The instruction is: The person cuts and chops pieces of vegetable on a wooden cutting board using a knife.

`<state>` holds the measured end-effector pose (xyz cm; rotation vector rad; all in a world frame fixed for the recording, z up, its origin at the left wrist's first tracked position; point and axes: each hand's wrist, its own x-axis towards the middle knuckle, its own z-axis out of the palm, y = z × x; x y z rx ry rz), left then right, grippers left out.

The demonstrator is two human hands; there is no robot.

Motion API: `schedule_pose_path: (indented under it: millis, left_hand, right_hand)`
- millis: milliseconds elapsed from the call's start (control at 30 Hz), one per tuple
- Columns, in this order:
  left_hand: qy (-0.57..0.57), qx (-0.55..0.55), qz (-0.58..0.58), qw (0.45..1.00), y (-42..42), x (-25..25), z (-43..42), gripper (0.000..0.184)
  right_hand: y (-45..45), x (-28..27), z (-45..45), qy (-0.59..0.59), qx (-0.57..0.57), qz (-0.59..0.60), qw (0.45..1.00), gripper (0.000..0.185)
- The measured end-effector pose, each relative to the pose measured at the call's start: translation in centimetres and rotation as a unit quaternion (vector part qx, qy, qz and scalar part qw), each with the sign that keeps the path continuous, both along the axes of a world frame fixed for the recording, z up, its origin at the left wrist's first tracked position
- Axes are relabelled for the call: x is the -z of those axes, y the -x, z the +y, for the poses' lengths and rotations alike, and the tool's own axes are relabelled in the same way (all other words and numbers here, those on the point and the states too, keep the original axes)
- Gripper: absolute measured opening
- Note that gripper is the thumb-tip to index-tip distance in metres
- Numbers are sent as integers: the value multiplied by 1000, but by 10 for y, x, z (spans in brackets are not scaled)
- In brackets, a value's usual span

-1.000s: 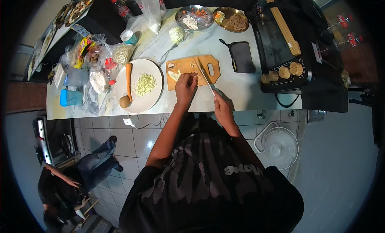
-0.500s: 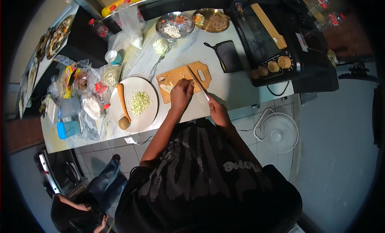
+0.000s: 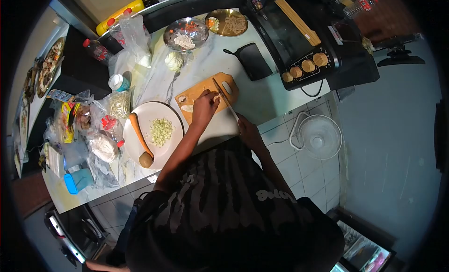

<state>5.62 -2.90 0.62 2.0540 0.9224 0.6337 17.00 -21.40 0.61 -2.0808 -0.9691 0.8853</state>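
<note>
My right hand [image 3: 249,131] is closed round the handle of a knife [image 3: 225,99], whose blade lies across the right part of the wooden cutting board [image 3: 199,89]. My left hand [image 3: 205,108] is on the board just left of the blade, fingers bent together on a small pale piece that is mostly hidden. Pale vegetable pieces [image 3: 187,108] rest at the board's left side. Left of the board, a large plate [image 3: 170,156] holds chopped pale green bits [image 3: 161,132], a carrot [image 3: 139,131] and a round brown item [image 3: 146,159].
Two metal plates, one with white and orange pieces [image 3: 184,41], one with brown strips [image 3: 235,24], stand at the back. A black pouch [image 3: 253,61] and a black appliance [image 3: 308,56] are at right. Bags and a blue-lidded container [image 3: 78,180] lie left. Another person's arm [image 3: 105,266] shows lower left.
The whole view has turned, so the counter now slants and the other person is mostly out of view. Both hands stay at the board, with the knife still in my right hand.
</note>
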Motion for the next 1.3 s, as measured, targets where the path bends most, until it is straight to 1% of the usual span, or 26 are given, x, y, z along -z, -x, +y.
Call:
schedule_pose_path:
  millis: [67, 133, 167, 233, 367, 433, 533, 633, 767, 833, 867, 900, 933, 967, 1033, 1067, 1133, 1200, 1233, 1267, 1300]
  left_hand:
    - [-10, 6, -2, 1000, -1, 3, -1, 21]
    - [-2, -5, -28, 1000, -1, 2, 0, 18]
    - [-3, -3, -29, 1000, -1, 1, 1, 18]
    - [-29, -1, -23, 999, -3, 3, 2, 15]
    - [-42, -3, -25, 999, -3, 6, 3, 13]
    - [-28, -6, 3, 1000, -2, 5, 3, 11]
    - [-21, -22, -2, 1000, -5, 8, 3, 10]
    - [-43, -11, -8, 999, -4, 10, 5, 11]
    - [-30, -10, 13, 999, -5, 14, 3, 14]
    - [-49, -15, 30, 998, -7, 11, 6, 15]
    - [-52, -18, 29, 998, -8, 10, 9, 15]
    - [-44, -17, 20, 999, -7, 9, 9, 14]
    - [-33, -14, 11, 999, -6, 9, 7, 14]
    - [-28, -14, 12, 999, -5, 9, 2, 14]
    - [18, -6, 14, 1000, -4, 7, 9, 14]
    - [14, -7, 13, 1000, -3, 5, 13, 14]
    - [27, 30, -35, 999, 2, 9, 11, 17]
    - [23, 34, -36, 998, 7, 14, 4, 19]
    - [16, 40, -36, 998, 8, 6, 8, 21]
    - [38, 33, -22, 998, 9, 0, 5, 24]
    - [34, 28, -21, 999, 11, -2, 2, 24]
  right_hand:
    - [5, 2, -3, -12, 10, 7, 1000, 39]
    - [12, 4, 0, -91, 20, -43, 995, 39]
    - [13, 4, -1, -92, 22, -44, 994, 39]
    - [15, -13, 3, 5, 37, -3, 999, 39]
    - [18, -7, 3, -7, 39, -22, 999, 39]
    - [19, -10, 3, 22, 26, -41, 999, 39]
    - [20, -10, 4, 23, 10, -75, 997, 39]
    - [28, -10, 7, 11, 19, -105, 994, 39]
    - [24, -1, 5, 4, 18, -121, 993, 39]
    - [23, 7, 3, -171, 12, -202, 964, 38]
    - [19, 11, 4, -174, 10, -203, 964, 38]
    - [21, -8, 10, -78, 12, -164, 983, 37]
    - [23, -18, 11, 22, 13, -123, 992, 36]
    - [21, -10, 8, 27, 12, -122, 992, 36]
    - [15, 3, 18, -69, 9, -94, 993, 34]
    - [11, 7, 17, -72, 8, -95, 993, 34]
    - [6, 1, 10, -71, 42, -5, 997, 28]
    - [3, 7, 1, -70, 51, -29, 996, 24]
    - [-3, 8, 7, -74, 63, -53, 994, 25]
    - [-8, 8, 7, -81, 57, -54, 994, 25]
    - [-12, 8, 5, -66, 43, -87, 993, 24]
